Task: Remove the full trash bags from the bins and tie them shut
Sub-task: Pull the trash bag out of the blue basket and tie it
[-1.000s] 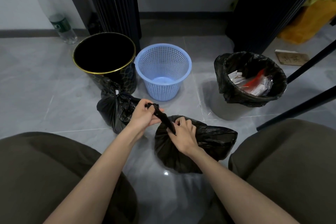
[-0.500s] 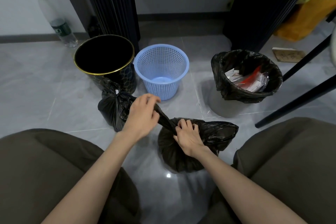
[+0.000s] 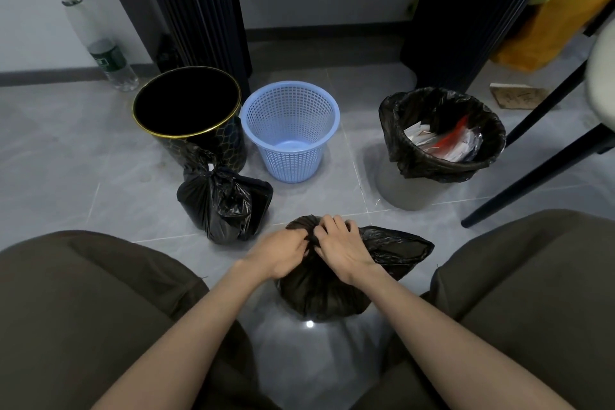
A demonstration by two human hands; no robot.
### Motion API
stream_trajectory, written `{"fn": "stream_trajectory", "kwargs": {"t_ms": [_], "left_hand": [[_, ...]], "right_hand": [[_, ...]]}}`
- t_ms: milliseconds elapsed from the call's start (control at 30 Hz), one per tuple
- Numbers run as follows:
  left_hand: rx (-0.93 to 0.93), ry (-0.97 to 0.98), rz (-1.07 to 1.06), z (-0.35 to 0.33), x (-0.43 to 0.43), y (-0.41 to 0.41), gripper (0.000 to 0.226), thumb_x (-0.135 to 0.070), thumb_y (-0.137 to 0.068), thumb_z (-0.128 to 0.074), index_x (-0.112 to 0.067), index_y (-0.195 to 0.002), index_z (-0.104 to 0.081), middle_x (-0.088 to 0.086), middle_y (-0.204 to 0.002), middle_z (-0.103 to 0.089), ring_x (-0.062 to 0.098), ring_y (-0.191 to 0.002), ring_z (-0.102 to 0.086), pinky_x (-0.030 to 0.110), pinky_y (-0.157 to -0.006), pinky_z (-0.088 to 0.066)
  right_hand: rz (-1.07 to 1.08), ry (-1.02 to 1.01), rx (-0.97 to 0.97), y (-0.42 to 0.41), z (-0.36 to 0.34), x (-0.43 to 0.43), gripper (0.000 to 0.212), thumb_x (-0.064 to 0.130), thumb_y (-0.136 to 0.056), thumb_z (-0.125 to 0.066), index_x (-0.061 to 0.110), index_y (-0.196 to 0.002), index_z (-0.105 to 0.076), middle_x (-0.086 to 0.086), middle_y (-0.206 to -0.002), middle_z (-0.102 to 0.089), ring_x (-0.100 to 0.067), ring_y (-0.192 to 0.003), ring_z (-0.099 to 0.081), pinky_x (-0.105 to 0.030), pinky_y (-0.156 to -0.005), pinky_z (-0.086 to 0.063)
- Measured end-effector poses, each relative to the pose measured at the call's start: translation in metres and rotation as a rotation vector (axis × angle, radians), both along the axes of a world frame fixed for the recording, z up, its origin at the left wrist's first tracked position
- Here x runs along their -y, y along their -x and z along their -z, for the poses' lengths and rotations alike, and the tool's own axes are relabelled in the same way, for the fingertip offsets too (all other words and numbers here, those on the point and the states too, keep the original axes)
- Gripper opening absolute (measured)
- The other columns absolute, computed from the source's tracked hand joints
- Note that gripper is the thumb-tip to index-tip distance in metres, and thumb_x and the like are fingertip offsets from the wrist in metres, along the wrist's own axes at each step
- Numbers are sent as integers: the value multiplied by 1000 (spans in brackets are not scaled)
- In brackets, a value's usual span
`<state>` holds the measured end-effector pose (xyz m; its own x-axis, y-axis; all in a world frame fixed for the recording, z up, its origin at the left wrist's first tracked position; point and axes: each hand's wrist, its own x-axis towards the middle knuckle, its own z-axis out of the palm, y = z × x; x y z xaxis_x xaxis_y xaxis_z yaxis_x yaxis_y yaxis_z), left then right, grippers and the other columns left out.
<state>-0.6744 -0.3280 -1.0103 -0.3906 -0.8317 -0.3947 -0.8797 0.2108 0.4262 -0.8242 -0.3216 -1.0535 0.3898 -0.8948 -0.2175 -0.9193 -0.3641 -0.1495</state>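
A black trash bag sits on the floor between my knees. My left hand and my right hand meet at its top, both gripping the gathered neck; the neck itself is hidden under my fingers. A second black bag, knotted at the top, stands to the left in front of the black bin with a gold rim, which has no bag in it. The blue mesh basket holds nothing. At the right, a grey bin carries a black liner holding paper and a red wrapper.
Dark chair legs slant across the floor at the right. A clear plastic bottle leans on the left wall. Black ribbed panels stand behind the bins. A piece of cardboard and a yellow bag lie far right.
My left hand has come in from the upper left, where it was pulling the bag's neck out, and now meets my right hand on top of the bag. The bag sits lower.
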Motion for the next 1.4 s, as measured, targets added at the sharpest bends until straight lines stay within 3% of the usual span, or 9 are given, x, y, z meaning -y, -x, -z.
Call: {"fn": "stream_trajectory", "kwargs": {"t_ms": [133,300,467,633,733,833,1067,1167,1400], "left_hand": [[-619,-465,-634,-7,0,10,31,-10,-90,-44,-14,-62,-58,-6,-37,-42,12,-43,-39,22,-44,-30],[-1140,-831,-1156,4,0,12,39,-22,-99,-37,-11,-76,-67,-10,-33,-30,3,-24,-25,13,-27,-19],[-1037,-651,-1092,7,-5,12,25,-28,-97,-45,-18,-103,-67,-8,-61,-62,3,-51,-55,14,-47,-41],[43,195,-216,13,-7,-1,32,-35,-99,-38,-17,-97,-64,3,-96,-66,22,-93,-60,31,-70,-40],[273,331,-53,17,-7,-3,40,-40,-99,-29,-19,-102,-63,1,-107,-65,23,-103,-60,33,-74,-45],[68,143,-194,14,1,-3,43,-42,-97,-34,-15,-88,-65,7,-94,-68,25,-92,-62,31,-69,-44],[-896,-830,-1005,4,-1,3,12,-26,-82,-68,-19,-81,-59,-4,-70,-54,6,-59,-52,14,-45,-40],[-1043,-912,-1073,6,-3,4,8,-16,-83,-68,-19,-80,-61,-6,-71,-56,3,-60,-51,11,-47,-45],[-1104,-822,-1056,7,-3,6,15,-16,-84,-68,-22,-77,-56,-3,-72,-59,5,-65,-54,12,-51,-46]], "right_hand": [[39,21,34,6,3,-5,48,47,-91,-20,21,-117,-50,-4,-121,-46,-26,-112,-43,-42,-96,-31],[81,33,47,5,4,-4,47,44,-94,-21,24,-125,-50,-2,-127,-46,-27,-115,-43,-43,-97,-33],[126,20,98,2,6,-4,34,38,-101,-30,21,-117,-55,0,-127,-48,-26,-114,-42,-42,-96,-29],[123,10,125,-1,5,-4,35,38,-101,-32,22,-116,-59,3,-125,-50,-25,-114,-42,-40,-97,-28],[99,14,107,-2,7,-6,34,38,-101,-33,24,-115,-61,4,-124,-51,-24,-113,-43,-40,-97,-29],[102,27,101,0,7,-6,35,38,-100,-31,23,-113,-60,4,-122,-52,-25,-111,-44,-40,-94,-31],[80,49,97,0,6,-6,59,41,-90,-8,22,-114,-58,6,-124,-53,-24,-111,-47,-40,-96,-34],[81,41,81,0,6,-5,39,34,-98,-27,22,-121,-56,6,-129,-50,-23,-117,-45,-39,-101,-32],[78,39,75,-2,6,-7,59,44,-92,-7,27,-119,-57,8,-126,-51,-22,-113,-47,-38,-99,-34]]}}
